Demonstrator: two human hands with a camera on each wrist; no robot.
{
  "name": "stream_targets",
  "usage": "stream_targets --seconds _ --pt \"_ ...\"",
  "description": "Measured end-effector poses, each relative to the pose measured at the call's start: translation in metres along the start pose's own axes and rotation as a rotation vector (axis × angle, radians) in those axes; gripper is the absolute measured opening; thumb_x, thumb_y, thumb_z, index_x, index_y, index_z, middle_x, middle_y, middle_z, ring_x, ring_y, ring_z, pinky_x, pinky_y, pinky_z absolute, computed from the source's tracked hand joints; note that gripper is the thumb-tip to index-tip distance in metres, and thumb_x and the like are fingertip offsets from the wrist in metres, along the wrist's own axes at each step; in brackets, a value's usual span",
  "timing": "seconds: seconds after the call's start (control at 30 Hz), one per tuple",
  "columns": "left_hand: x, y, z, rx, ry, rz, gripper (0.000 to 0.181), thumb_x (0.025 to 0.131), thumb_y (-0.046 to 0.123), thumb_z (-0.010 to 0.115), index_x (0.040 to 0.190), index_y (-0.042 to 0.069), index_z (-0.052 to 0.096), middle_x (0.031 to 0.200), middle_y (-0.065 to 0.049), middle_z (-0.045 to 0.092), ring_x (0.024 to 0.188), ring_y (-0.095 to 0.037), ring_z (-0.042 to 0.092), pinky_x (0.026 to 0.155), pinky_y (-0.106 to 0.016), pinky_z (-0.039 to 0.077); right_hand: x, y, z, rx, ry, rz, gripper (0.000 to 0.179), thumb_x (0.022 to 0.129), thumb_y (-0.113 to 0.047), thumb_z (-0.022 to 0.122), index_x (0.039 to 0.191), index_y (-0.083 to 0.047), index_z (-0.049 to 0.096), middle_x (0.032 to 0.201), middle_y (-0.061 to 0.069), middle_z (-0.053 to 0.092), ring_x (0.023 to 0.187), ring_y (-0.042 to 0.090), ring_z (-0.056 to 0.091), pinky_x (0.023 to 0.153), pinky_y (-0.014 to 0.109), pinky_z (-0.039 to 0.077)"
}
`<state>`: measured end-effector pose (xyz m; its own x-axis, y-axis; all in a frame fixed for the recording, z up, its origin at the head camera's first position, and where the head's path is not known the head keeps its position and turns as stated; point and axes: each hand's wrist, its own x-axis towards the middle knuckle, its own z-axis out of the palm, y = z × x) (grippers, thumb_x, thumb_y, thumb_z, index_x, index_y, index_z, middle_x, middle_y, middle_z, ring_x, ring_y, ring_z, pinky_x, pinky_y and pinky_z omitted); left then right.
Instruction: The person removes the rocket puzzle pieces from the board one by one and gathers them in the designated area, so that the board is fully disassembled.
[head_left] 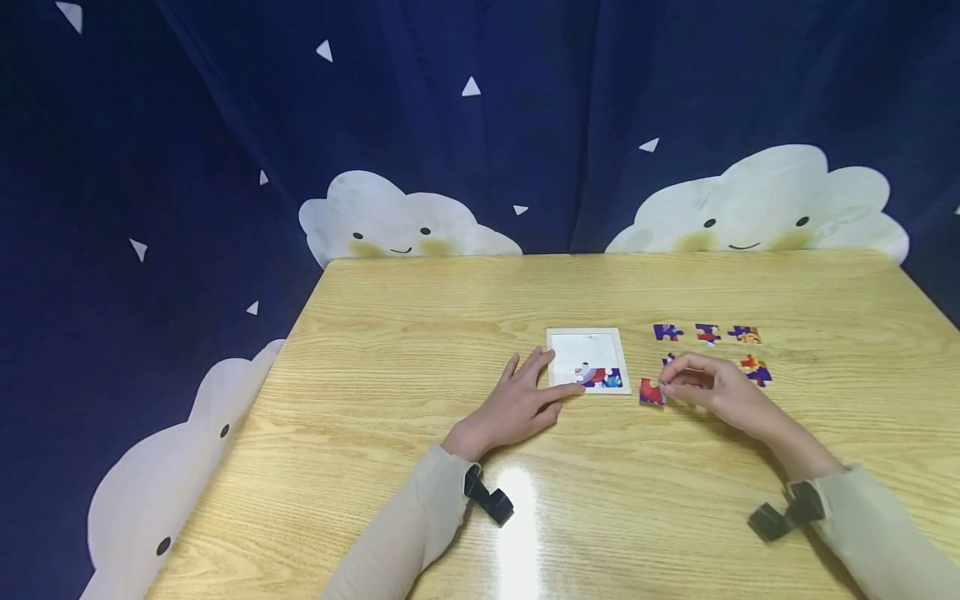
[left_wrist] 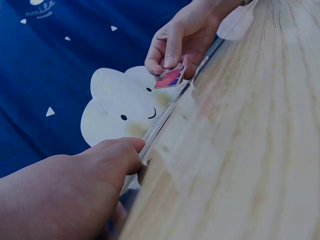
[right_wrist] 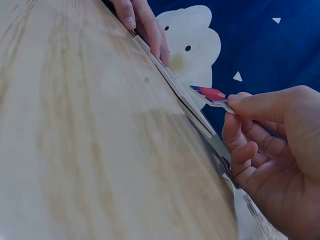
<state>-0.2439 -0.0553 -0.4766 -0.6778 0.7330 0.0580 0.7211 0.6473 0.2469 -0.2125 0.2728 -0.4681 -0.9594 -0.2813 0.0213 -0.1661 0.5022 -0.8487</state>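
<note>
My right hand (head_left: pixel 708 387) pinches a red and purple jigsaw piece (head_left: pixel 651 392) between thumb and fingers, just right of a white puzzle tray (head_left: pixel 626 367). In the right wrist view the piece (right_wrist: pixel 212 94) is held up off the table, tilted. My left hand (head_left: pixel 517 404) rests at the tray's left side, its fingers spread, with fingertips on the left rim and the lower left corner. Joined pieces (head_left: pixel 600 377) with red, purple and blue print lie along the tray's bottom; the upper part shows white backing. The left wrist view shows the pinched piece (left_wrist: pixel 170 77) from across the tray.
Several loose jigsaw pieces lie right of the tray, among them a purple one (head_left: pixel 666 332), a red and white one (head_left: pixel 707 333) and an orange one (head_left: pixel 756 370). My right hand partly covers another. A dark blue curtain (head_left: pixel 525 125) hangs behind the wooden table (head_left: pixel 420 333).
</note>
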Motion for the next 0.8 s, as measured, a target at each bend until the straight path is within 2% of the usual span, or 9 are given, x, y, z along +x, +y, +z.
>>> stream_targets --seconds 0.37,0.8 --pt "0.0 -0.001 0.001 0.004 0.008 0.002 0.04 0.105 0.034 0.039 0.143 0.043 0.046 0.163 -0.014 0.021 0.154 -0.031 0.014 0.122 -0.057 0.015 -0.009 0.005 -0.007 -0.063 0.038 0.037 0.019 0.093 -0.025 0.068 0.106 -0.012 0.067 0.102 -0.011 0.068 0.087 0.003 0.064 0.072 0.02 0.05" --pt "0.0 -0.001 0.0 -0.005 0.011 0.002 0.04 0.105 0.034 0.039 0.143 0.043 0.046 0.163 -0.014 0.021 0.154 -0.031 0.014 0.123 -0.057 0.014 -0.02 0.01 -0.015 -0.04 0.032 -0.043 0.012 0.093 -0.012 0.065 0.104 -0.007 0.065 0.1 -0.009 0.066 0.084 0.006 0.063 0.066 0.022 0.049"
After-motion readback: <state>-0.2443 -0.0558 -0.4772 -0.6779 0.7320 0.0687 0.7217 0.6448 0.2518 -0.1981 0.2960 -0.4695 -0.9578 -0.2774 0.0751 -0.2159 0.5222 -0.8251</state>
